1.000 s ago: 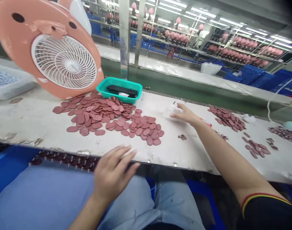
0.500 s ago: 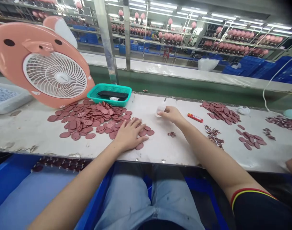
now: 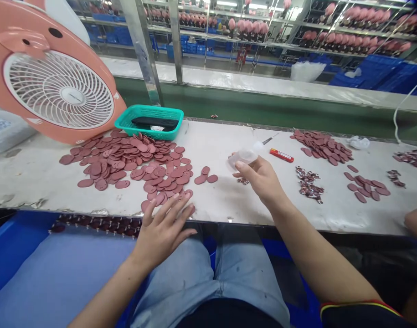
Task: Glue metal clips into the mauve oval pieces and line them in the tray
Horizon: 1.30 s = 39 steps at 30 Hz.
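Head view: your right hand (image 3: 259,180) grasps a clear plastic piece (image 3: 243,157) over the white workbench (image 3: 222,136), with its fingers (image 3: 244,169) curled around it. The piece is translucent, so its exact shape is hard to make out. Your left hand (image 3: 163,232) is released, fingers spread, with the tips at the lower edge of the heap of mauve oval pieces (image 3: 126,164); you cannot tell whether they touch. Beyond the heap, a teal basket (image 3: 148,130) holds a black object (image 3: 154,121), partly hidden by the rim. A pink fan (image 3: 59,89) is cut off by the left edge, and a co-worker's hand (image 3: 415,218) is cut off at the right edge.
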Available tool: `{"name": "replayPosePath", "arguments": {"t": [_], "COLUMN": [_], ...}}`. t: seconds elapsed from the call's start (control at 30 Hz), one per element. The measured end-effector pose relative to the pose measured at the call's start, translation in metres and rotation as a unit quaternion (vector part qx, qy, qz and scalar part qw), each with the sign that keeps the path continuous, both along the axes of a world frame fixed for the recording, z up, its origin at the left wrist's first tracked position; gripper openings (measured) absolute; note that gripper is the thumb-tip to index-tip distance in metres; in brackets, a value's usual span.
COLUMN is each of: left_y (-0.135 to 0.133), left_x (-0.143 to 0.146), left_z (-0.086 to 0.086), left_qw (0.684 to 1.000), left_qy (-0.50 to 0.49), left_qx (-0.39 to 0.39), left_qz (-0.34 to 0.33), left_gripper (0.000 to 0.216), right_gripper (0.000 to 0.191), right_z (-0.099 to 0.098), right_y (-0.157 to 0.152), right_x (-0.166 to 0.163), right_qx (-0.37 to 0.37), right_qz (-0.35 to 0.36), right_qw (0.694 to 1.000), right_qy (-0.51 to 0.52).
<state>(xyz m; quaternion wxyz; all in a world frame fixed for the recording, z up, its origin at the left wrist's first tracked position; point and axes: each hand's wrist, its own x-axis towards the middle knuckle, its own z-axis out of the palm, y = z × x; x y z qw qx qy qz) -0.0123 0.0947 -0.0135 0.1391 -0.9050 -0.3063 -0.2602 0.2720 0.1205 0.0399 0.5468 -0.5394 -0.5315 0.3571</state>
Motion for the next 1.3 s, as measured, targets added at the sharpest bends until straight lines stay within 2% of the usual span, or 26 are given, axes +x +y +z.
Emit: {"name": "replayPosePath", "arguments": {"t": [0.07, 0.1, 0.13, 0.17, 0.2, 0.27, 0.3, 0.33, 0.37, 0.4, 0.5, 0.6, 0.67, 0.73, 0.8, 0.83, 0.9, 1.03, 1.13, 1.23, 1.3], "left_y": [-0.015, -0.022, -0.029, -0.037, -0.044, -0.057, -0.063, -0.068, -0.072, -0.075, -0.081, -0.085, -0.087, -0.090, -0.092, -0.093, -0.094, -0.095, -0.093, -0.092, -0.093], "left_x": [-0.004, -0.003, -0.001, 0.003, 0.008, 0.019, 0.024, 0.028, 0.030, 0.031, 0.030, 0.031, 0.035, 0.038, 0.040, 0.039, 0.035, 0.025, 0.022, 0.024, 0.026], "left_z": [-0.011, -0.013, -0.014, -0.013, -0.010, -0.002, 0.003, 0.008, 0.012, 0.016, 0.019, 0.014, 0.008, 0.003, 0.002, 0.001, 0.002, 0.003, 0.003, 0.006, 0.009], "left_qw": [0.999, 0.996, 0.986, 0.961, 0.911, 0.751, 0.672, 0.612, 0.578, 0.565, 0.575, 0.584, 0.602, 0.629, 0.652, 0.654, 0.619, 0.466, 0.383, 0.328, 0.314], "left_qy": [-0.044, -0.091, -0.158, -0.239, -0.325, -0.468, -0.512, -0.536, -0.547, -0.546, -0.533, -0.572, -0.604, -0.624, -0.628, -0.627, -0.632, -0.673, -0.713, -0.724, -0.715], "left_qx": [0.023, 0.002, -0.052, -0.141, -0.248, -0.454, -0.522, -0.567, -0.592, -0.605, -0.613, -0.571, -0.518, -0.462, -0.422, -0.422, -0.464, -0.573, -0.587, -0.607, -0.625], "left_qz": [-0.015, -0.017, -0.008, 0.012, 0.043, 0.102, 0.120, 0.128, 0.128, 0.124, 0.103, 0.078, 0.063, 0.051, 0.040, 0.036, 0.039, 0.042, 0.024, 0.009, 0.000], "left_gripper": [0.040, 0.041, 0.039, 0.035, 0.028, 0.023, 0.026, 0.030, 0.031, 0.031, 0.026, 0.037, 0.042, 0.035, 0.028, 0.026, 0.022, 0.020, 0.029, 0.040, 0.041], "right_gripper": [0.041, 0.040, 0.038, 0.037, 0.036, 0.035, 0.034, 0.034, 0.034, 0.035, 0.039, 0.041, 0.043, 0.045, 0.047, 0.047, 0.046, 0.043, 0.041, 0.041, 0.046], "right_z": [-0.008, -0.013, -0.017, -0.022, -0.025, -0.030, -0.030, -0.030, -0.029, -0.028, -0.027, -0.030, -0.033, -0.038, -0.042, -0.044, -0.046, -0.042, -0.031, -0.021, -0.018], "right_y": [-0.019, -0.028, -0.038, -0.048, -0.057, -0.073, -0.079, -0.083, -0.087, -0.089, -0.091, -0.094, -0.097, -0.101, -0.105, -0.107, -0.111, -0.121, -0.129, -0.136, -0.141], "right_x": [-0.013, -0.020, -0.028, -0.037, -0.045, -0.061, -0.067, -0.073, -0.077, -0.081, -0.088, -0.095, -0.103, -0.110, -0.114, -0.113, -0.105, -0.074, -0.059, -0.062, -0.070], "right_qx": [0.011, 0.012, 0.010, 0.001, -0.018, -0.065, -0.084, -0.097, -0.106, -0.110, -0.133, -0.170, -0.188, -0.199, -0.200, -0.198, -0.189, -0.189, -0.131, -0.048, -0.001], "right_qz": [-0.004, -0.001, 0.006, 0.018, 0.037, 0.083, 0.105, 0.125, 0.143, 0.156, 0.180, 0.142, 0.121, 0.128, 0.132, 0.133, 0.142, 0.137, 0.064, 0.034, 0.006], "right_qw": [0.998, 0.994, 0.990, 0.986, 0.983, 0.980, 0.977, 0.973, 0.969, 0.963, 0.945, 0.933, 0.920, 0.907, 0.906, 0.908, 0.917, 0.948, 0.971, 0.969, 0.968], "right_qy": [0.065, 0.105, 0.141, 0.168, 0.181, 0.170, 0.166, 0.167, 0.174, 0.189, 0.240, 0.284, 0.323, 0.348, 0.349, 0.344, 0.322, 0.218, 0.190, 0.240, 0.250]}}
